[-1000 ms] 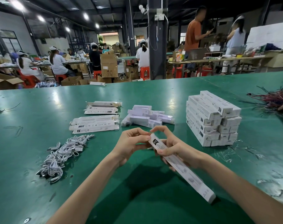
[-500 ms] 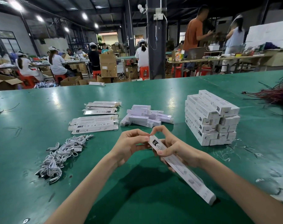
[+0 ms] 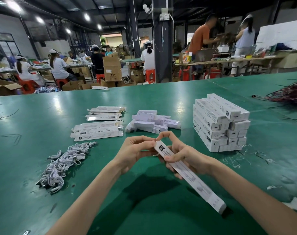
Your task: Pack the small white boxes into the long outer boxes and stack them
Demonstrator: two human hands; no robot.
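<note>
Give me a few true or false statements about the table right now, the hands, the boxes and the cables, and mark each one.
1. The left hand and right hand both hold one long outer box. True.
2. The stack of packed boxes stands left of the hands. False: it stands to their right.
3. A heap of white cables lies on the green table, left of the hands. True.
4. The small white boxes sit inside a cardboard carton. False: they lie loose on the table beyond the hands.

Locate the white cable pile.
Head view, left side of the green table: the cable pile lies just nearer than the flat outer boxes, left of the left hand.
</note>
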